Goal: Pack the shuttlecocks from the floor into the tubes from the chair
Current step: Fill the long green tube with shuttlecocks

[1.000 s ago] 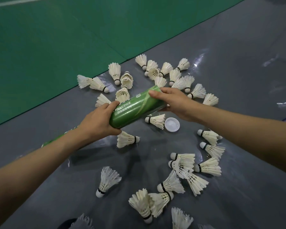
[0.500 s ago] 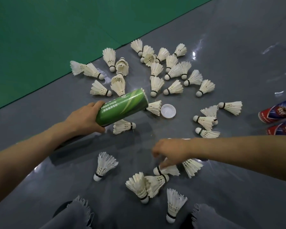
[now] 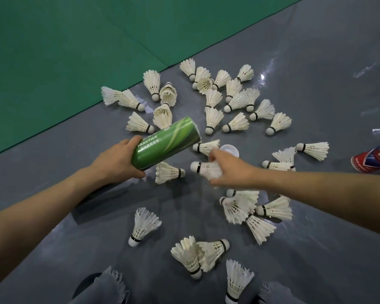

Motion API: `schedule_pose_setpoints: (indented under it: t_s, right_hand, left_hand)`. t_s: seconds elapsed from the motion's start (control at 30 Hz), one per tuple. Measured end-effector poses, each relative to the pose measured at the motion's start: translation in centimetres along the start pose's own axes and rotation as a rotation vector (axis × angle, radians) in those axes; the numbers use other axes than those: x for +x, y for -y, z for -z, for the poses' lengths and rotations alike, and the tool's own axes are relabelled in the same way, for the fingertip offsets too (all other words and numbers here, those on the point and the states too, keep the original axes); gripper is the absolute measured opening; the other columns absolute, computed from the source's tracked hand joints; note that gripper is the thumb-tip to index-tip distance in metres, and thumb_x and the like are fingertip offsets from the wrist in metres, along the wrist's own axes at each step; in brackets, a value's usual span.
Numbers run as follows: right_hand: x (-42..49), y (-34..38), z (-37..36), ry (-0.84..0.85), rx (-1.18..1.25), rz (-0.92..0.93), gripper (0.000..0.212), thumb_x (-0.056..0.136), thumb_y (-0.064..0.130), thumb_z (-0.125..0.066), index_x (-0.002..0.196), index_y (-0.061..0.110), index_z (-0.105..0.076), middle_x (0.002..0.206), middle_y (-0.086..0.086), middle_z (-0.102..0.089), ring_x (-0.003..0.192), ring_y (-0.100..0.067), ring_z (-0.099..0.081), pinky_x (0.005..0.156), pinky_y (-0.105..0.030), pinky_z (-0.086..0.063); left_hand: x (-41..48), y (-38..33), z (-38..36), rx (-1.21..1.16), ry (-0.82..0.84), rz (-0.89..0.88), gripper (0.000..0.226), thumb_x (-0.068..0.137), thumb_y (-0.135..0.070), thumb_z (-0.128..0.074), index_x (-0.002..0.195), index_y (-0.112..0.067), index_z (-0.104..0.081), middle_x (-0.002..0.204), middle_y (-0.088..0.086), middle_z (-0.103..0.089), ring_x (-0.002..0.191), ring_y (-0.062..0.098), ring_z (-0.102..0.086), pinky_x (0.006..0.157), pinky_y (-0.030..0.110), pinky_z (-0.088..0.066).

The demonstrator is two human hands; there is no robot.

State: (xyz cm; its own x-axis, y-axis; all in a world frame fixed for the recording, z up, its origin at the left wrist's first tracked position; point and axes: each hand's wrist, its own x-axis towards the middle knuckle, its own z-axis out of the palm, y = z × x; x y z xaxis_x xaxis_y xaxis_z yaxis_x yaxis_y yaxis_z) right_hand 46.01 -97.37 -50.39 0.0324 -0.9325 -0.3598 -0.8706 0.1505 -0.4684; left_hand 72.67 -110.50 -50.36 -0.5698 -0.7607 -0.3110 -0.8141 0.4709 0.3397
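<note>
Over a grey floor (image 3: pixel 316 62) strewn with white shuttlecocks (image 3: pixel 144 226), we hold a green tube (image 3: pixel 166 142) in our left hand (image 3: pixel 116 160). The fingers are wrapped round its lower end, and the tube is tilted clear of the floor with its open mouth pointing up and to the right. Our right hand (image 3: pixel 230 170) grasps one shuttlecock (image 3: pixel 203 168) by its blurred feathers, cork tip aimed left, near the tube's mouth but apart from it. A white cap (image 3: pixel 232 149) lies on the floor just behind that hand, partly hidden by it. The thickest scatter sits toward the floor's far edge, where it meets a green mat (image 3: pixel 75 51). Others lie near our frayed trouser knees (image 3: pixel 110 286) at the near edge. A red-and-blue tube (image 3: pixel 373 159) lies at the right edge.
</note>
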Motion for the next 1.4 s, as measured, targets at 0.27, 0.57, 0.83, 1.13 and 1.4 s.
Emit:
schedule_pose_setpoints:
  t_s: [0.27,0.57,0.83,1.13,1.4]
  right_hand:
    - [3.4,-0.2,8.6,-0.351,0.499,-0.054,0.047,0.07,0.009,-0.078,0.11,0.017,-0.055,0.117,-0.011,-0.053,0.076,-0.009,-0.057,0.061,-0.018,-0.051]
    - [5.2,4.2,9.4,-0.122,0.638,0.118,0.065,0.087,-0.007,-0.052,0.138,0.02,-0.019,0.155,-0.002,-0.022,0.141,-0.014,-0.023,0.108,-0.035,-0.037]
    - [5.7,5.2,9.3,-0.292,0.687,0.09,0.039,0.089,0.009,-0.045,0.119,0.033,-0.054,0.115,0.009,-0.042,0.111,-0.007,-0.044,0.104,-0.031,-0.038]
    - [7.2,5.5,8.2,-0.171,0.913,0.077,0.041,0.094,0.029,-0.055,0.127,0.022,-0.032,0.08,0.011,-0.069,0.087,0.003,-0.063,0.086,-0.019,-0.041]
    - [8.6,6.2,8.5,0.021,0.758,0.13,0.026,0.093,0.021,-0.059,0.116,0.012,-0.065,0.113,-0.002,-0.07,0.107,-0.013,-0.065,0.103,-0.03,-0.044]
  left_hand:
    - [0.4,1.3,1.6,-0.032,-0.088,0.068,0.091,0.064,-0.034,-0.081,0.14,-0.03,-0.03,0.119,0.001,-0.051,0.097,0.022,-0.053,0.081,0.036,-0.049]
    - [1.1,-0.7,1.8,-0.139,-0.202,-0.05,0.088,0.065,-0.031,-0.082,0.138,-0.028,-0.033,0.123,-0.002,-0.051,0.102,0.022,-0.053,0.082,0.037,-0.048]
    - [1.8,-0.5,1.7,-0.147,-0.259,-0.052,0.088,0.064,-0.032,-0.081,0.138,-0.029,-0.033,0.12,-0.003,-0.051,0.101,0.023,-0.053,0.082,0.039,-0.049]
    - [2.4,0.0,1.7,-0.127,-0.276,-0.028,0.088,0.065,-0.035,-0.08,0.138,-0.032,-0.031,0.122,-0.005,-0.05,0.106,0.022,-0.052,0.085,0.038,-0.047]
    - [2.5,1.5,1.8,-0.091,-0.29,0.002,0.091,0.065,-0.037,-0.08,0.141,-0.029,-0.032,0.119,-0.002,-0.051,0.104,0.024,-0.053,0.083,0.037,-0.045]
